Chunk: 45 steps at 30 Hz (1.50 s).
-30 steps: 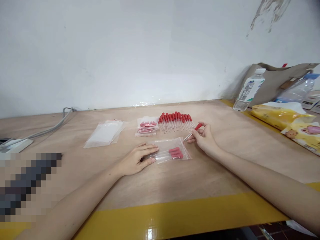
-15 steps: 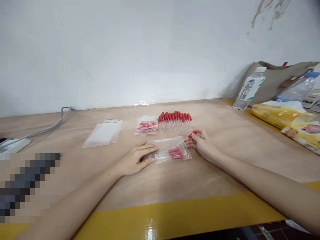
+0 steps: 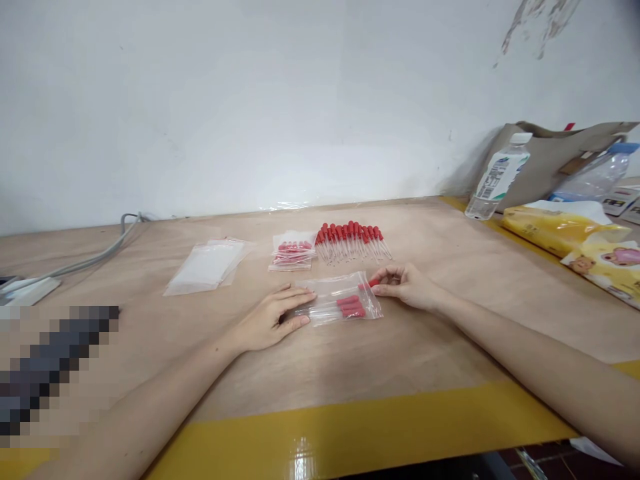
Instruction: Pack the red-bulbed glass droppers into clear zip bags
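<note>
A clear zip-lock bag (image 3: 327, 312) lies flat in front of me, its mouth facing right. Inside it are several droppers with red rubber bulbs (image 3: 353, 312). My left hand (image 3: 277, 317) rests with fingers and thumb spread on the left end of the bag. At the bag's mouth, my right hand (image 3: 405, 287) pinches another dropper (image 3: 370, 284) by its red bulb. The tip of that dropper is inside the bag. Behind the bag, a row of loose red-bulbed droppers (image 3: 350, 240) lies side by side, next to a stack of filled bags (image 3: 293, 252).
Flat clear bags (image 3: 205, 267) lie in a pile at the left. A grey cable (image 3: 107, 252) runs along the left. On the right stand a water bottle (image 3: 497, 177), a yellow tissue pack (image 3: 555, 227) and a grey bag (image 3: 545, 153). Yellow tape (image 3: 380, 427) lines the front edge.
My right hand has moved left and slightly down, pushing the dropper deeper through the bag's mouth. My left hand has stayed in place on the bag.
</note>
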### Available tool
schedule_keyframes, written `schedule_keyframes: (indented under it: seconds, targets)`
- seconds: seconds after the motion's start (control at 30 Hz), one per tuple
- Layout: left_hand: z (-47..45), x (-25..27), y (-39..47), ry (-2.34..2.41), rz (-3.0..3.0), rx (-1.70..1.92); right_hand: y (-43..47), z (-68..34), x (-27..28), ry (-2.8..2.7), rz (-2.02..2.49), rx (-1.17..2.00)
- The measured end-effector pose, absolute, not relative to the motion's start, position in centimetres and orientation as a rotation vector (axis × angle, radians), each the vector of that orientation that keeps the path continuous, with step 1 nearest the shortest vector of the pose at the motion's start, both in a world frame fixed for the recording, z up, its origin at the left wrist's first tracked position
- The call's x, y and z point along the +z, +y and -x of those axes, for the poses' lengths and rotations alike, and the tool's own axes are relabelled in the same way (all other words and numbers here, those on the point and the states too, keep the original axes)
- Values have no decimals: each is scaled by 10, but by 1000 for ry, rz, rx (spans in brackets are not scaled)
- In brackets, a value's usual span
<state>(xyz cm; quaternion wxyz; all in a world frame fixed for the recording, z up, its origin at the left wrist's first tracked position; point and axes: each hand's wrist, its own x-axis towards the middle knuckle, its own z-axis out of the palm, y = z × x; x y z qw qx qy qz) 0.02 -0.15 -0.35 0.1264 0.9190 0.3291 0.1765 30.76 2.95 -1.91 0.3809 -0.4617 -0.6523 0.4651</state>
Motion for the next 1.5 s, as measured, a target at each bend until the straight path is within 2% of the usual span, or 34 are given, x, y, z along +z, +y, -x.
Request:
schedule_keyframes:
  seconds: [0.33,0.5,0.73,0.93,1.03,1.3,1.5]
  targets:
    - [-1,-2,-1,949,-2671,529,29,-289,-15,-1908,940,992]
    - [-1,-2,-1,950,-2662,530,32,-285,-26,-1788,1193,861]
    - [-1,-3,-1,942,-2665,529,31,-286,-21,-1877,1164,906]
    - [-1,-3,-1,939,-2651,534,79,-310,-15,-1615,1568,441]
    - [-1,-3,-1,934,-2649,547,108,-316,-12,-1540,1676,321]
    - [-1,-2,-1,946,-2636,533,139,-302,0,-1315,1916,406]
    - [-1,-2,-2,942,-2630,554,150,-302,3,-1364,1829,406]
